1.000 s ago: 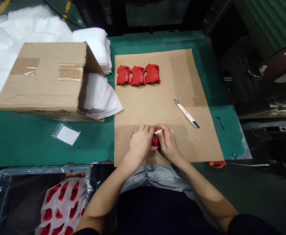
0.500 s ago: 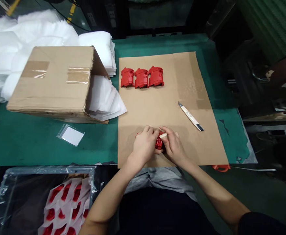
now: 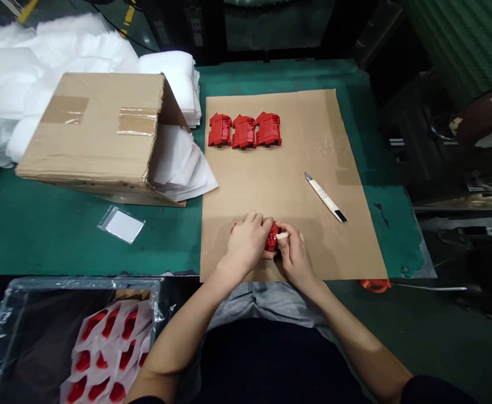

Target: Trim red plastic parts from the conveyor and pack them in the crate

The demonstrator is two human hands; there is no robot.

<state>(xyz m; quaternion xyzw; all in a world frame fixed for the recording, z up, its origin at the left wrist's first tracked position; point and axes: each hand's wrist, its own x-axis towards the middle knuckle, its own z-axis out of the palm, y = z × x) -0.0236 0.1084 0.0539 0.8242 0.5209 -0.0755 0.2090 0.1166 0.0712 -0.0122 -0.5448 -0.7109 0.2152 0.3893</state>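
Near the front edge of the brown cardboard sheet, my left hand is wrapped over a red plastic part, covering most of it. My right hand pinches a small cream-coloured piece against the part's right side; what kind of piece it is I cannot make out. Three similar red plastic parts, among them a middle one, lie in a row at the back left of the sheet. To the right of my hands lies a white utility knife, its tip pointing to the back left.
On the left, a cardboard box on its side holds white foam sheets. A clear bag with a white card lies before it. Below the table edge, a lined crate holds several wrapped red parts. An orange-handled tool protrudes at right.
My right fingers and the cream-coloured piece have shifted slightly at the red part's right side. My left hand keeps its hold. The whole view has moved a little.
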